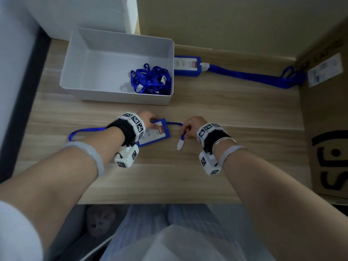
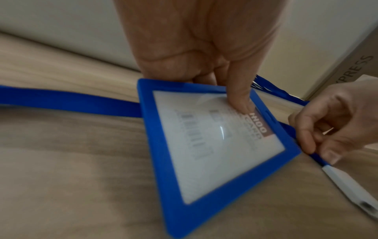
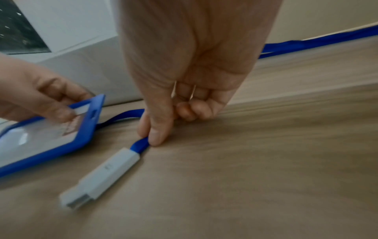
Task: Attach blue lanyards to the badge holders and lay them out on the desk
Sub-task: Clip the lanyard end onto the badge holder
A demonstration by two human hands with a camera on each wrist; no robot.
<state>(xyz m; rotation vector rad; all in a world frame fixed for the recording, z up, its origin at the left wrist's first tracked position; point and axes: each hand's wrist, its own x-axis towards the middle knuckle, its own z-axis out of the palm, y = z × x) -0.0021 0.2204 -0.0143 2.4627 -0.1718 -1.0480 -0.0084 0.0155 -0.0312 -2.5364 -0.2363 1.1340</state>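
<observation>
A blue badge holder (image 1: 156, 135) with a white card inside lies tilted on the wooden desk (image 1: 226, 166). My left hand (image 1: 148, 120) pinches its top edge, thumb on the clear window (image 2: 239, 103). A blue lanyard (image 1: 82, 131) runs under the holder and out both sides. My right hand (image 1: 190, 125) pinches the strap (image 3: 140, 146) just above its white plastic clip (image 3: 100, 179), which rests on the desk, apart from the holder (image 3: 61, 142). The holder's slot (image 2: 269, 115) is empty.
A white bin (image 1: 94, 91) at the back left holds a tangle of blue lanyards (image 1: 150, 81). Beside it lies another badge holder (image 1: 187, 65) with its lanyard (image 1: 254, 77) stretched right toward a cardboard box (image 1: 327, 110). The desk's front edge (image 1: 160, 201) is near my lap.
</observation>
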